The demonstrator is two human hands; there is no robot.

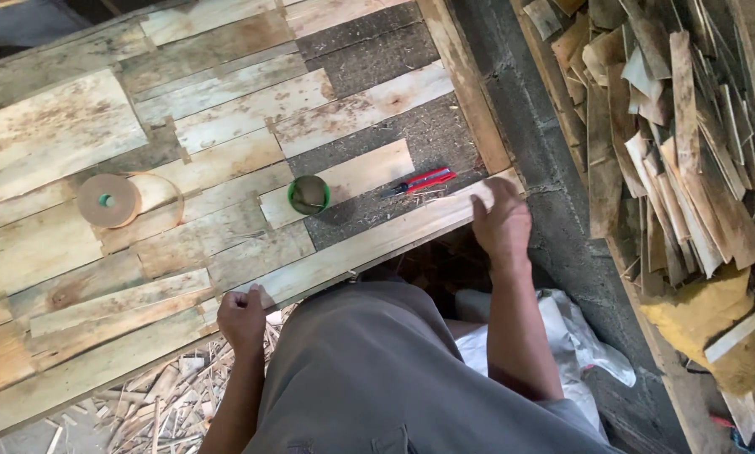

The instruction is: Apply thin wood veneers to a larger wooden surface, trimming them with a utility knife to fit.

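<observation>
White sack, no labels or screens
A crumpled white plastic bag [575, 336] lies on the floor at the near right, close beside the person's leg.

red cutter [419, 181], green cup [309, 194], grey shorts [394, 378]

Head camera looks steeply down (close) over the worktable [226, 126].
</observation>
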